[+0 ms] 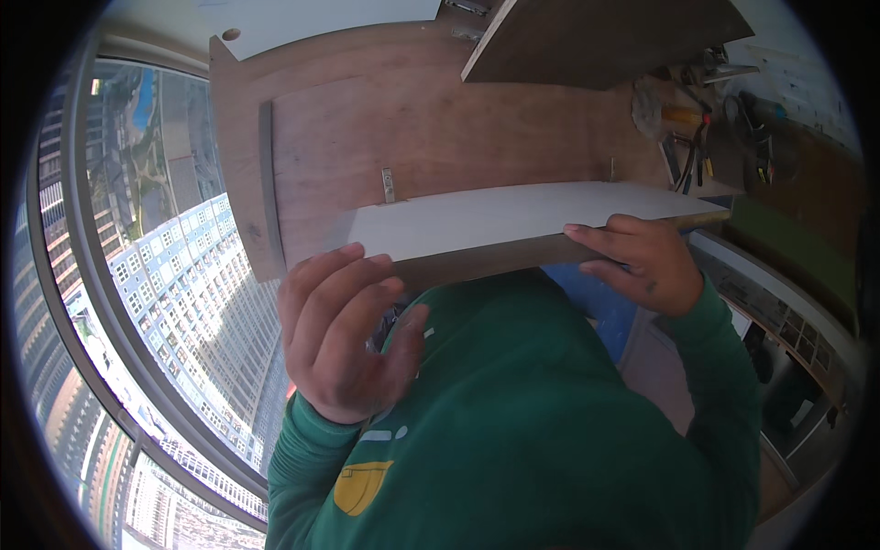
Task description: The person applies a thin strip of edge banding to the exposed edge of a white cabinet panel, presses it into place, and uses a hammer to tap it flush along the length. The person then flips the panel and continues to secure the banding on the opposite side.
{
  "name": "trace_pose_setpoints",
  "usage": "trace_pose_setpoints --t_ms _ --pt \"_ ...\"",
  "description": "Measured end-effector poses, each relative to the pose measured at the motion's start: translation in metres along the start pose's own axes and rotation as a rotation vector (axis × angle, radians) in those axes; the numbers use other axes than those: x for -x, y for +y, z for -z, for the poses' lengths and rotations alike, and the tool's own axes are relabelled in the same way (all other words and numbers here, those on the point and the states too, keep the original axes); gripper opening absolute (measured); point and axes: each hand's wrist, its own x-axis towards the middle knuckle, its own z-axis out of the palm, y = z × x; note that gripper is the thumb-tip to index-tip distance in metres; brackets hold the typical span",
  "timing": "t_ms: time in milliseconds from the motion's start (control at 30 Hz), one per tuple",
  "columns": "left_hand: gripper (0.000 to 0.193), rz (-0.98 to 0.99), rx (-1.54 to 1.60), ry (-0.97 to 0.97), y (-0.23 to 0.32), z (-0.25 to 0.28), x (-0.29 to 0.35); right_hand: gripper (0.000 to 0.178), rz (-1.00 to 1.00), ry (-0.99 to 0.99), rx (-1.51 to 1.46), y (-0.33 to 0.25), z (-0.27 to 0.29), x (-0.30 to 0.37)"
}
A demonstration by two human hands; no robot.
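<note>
A long board (477,220) with a white face and a brown front edge lies along the near side of the wooden worktop, close to my body. My right hand (646,266) holds its front edge near the right end, with one finger on the upper rim and another lower down. At the board's left end is my left hand (348,335), raised and slightly blurred, fingers curved and thumb apart, with nothing visible in it. Small metal brackets, one on the left (388,185) and one on the right (612,169), stand at the board's far edge.
The reddish wooden worktop (367,110) carries a dark brown panel (605,41) and a white panel (321,18) at the back. Hand tools (697,151) lie at the right. A narrow grey strip (268,183) lies on the left, beside a large window (174,247).
</note>
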Motion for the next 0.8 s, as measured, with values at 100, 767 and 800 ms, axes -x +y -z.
trace_pose_setpoints --t_ms 100,767,800 --pt "0.049 -0.041 0.067 -0.272 0.022 -0.029 -0.031 0.054 0.036 0.012 0.006 0.003 -0.002 0.000" --pt "0.043 -0.050 0.013 -0.348 0.019 -0.080 -0.028 0.030 -0.201 0.085 -0.155 0.048 0.003 0.045" --pt "0.043 -0.053 0.014 -0.349 0.019 -0.081 -0.029 0.029 -0.215 0.104 -0.175 0.052 0.003 0.044"
